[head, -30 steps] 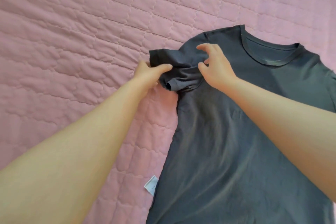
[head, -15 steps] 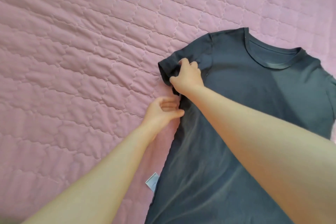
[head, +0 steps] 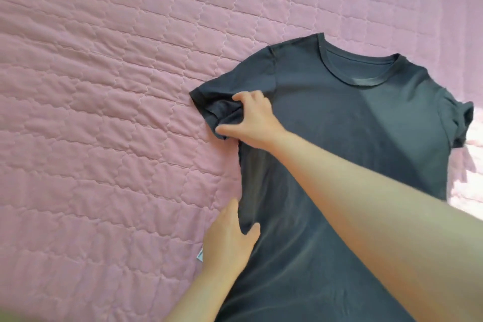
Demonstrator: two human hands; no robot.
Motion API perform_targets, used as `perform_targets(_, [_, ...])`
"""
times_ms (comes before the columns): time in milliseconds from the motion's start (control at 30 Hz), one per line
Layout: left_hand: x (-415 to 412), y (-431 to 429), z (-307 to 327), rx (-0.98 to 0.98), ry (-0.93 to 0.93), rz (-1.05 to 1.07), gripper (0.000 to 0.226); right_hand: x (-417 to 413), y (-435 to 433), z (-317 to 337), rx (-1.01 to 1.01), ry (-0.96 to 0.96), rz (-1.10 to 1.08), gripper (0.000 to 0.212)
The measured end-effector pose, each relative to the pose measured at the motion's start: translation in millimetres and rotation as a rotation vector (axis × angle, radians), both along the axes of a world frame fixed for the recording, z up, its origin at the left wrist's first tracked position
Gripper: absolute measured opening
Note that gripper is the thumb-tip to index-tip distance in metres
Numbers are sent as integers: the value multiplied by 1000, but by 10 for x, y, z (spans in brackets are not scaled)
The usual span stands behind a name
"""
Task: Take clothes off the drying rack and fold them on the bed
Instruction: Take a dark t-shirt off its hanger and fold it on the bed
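A dark grey crew-neck cotton T-shirt [head: 352, 125] lies front up and mostly flat on the bed. It fills the view from the centre out towards 3 and 6 o'clock, with its ribbed round neckline [head: 358, 70] pointing to about 1 o'clock. The sleeve [head: 217, 97] on the 9 o'clock side of the T-shirt is rumpled, its hem thick and partly folded under. The opposite short sleeve [head: 460, 123], at 3 o'clock, is curled up on itself at the cuff.

The right hand [head: 254, 123] reaches in from 5 o'clock, its forearm crossing over the body of the T-shirt. It grips the rumpled sleeve near the armpit. One fingertip sits on the upper side of the bunch, the thumb on the lower side, and a ridge of cloth is gathered between them.

The left hand [head: 230, 238] comes in from 6 o'clock and rests at the T-shirt's side seam, at about 7 o'clock from the right hand and apart from it. Its fingers are straight on the bedding just beside the edge. Its thumb is spread away from them and lies on top of the dark cloth.

A small white fabric label [head: 200, 255] peeks out just at 9 o'clock of the left wrist.

Under everything lies a pink quilted bedspread [head: 104, 86] with stitched wavy blocks. A bright patch of light [head: 474, 144] falls on it at 3 o'clock.
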State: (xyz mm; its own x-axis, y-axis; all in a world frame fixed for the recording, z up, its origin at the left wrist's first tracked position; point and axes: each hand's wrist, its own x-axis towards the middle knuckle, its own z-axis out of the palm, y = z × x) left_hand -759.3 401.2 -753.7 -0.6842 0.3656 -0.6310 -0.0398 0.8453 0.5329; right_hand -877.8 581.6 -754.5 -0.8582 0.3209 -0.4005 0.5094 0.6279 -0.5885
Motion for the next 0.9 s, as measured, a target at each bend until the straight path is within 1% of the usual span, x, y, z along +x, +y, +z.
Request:
perform_targets(67, [11,-40,4,-49,-18,12,34,6,-180,-181,388,-23,276,82])
perform_targets(100, [12,-67,0,-63,-27,0,33,1,-248,-273,512,-46,320,77])
perform_targets(133, [4,-92,-1,-68,-33,-22,31,-9,-293,-360,577,-38,284,67])
perform_targets(167, [-9,-118,0,-63,-36,-44,30,-29,-321,-390,587,2,205,51])
perform_targets(200, [-24,-147,9,-45,-37,-71,30,-61,-330,-378,526,56,84,36])
perform_targets(233, [-32,-170,25,-7,-38,-97,31,-96,-305,-341,390,106,-65,25])
perform_targets(267, [-31,-195,40,39,-47,-127,33,-132,-252,-295,196,153,-218,19])
perform_targets(400, [104,-215,211,172,-95,-252,33,1,201,-110,-624,351,-740,11])
perform_targets(467, [260,-171,302,191,-97,-322,33,290,522,-81,-939,438,-1030,13])
perform_targets(500, [346,-158,332,183,-95,-368,33,468,683,-111,-1038,464,-1184,13])
perform_targets(533, [443,-148,341,168,-100,-414,33,649,837,-176,-1088,462,-1318,14])
perform_targets(567, [541,-132,350,145,-121,-458,32,848,976,-244,-1113,437,-1401,22])
perform_targets(600, [620,-142,319,108,-152,-495,31,974,1057,-303,-1132,389,-1432,32])
perform_targets(633, [714,-142,285,69,-192,-533,30,1088,1119,-335,-1123,336,-1421,40])
perform_targets(700, [874,-160,199,-3,-256,-599,31,1167,1152,-325,-1062,248,-1357,45])
perform_targets(800, [1003,-190,76,-17,-245,-626,27,1136,1169,-290,-994,194,-1309,39])
perform_targets(867, [1063,-192,35,15,-228,-607,25,1108,1215,-282,-981,205,-1262,30])
perform_targets(900, [1083,-184,29,48,-220,-591,25,1092,1259,-291,-993,239,-1246,27])
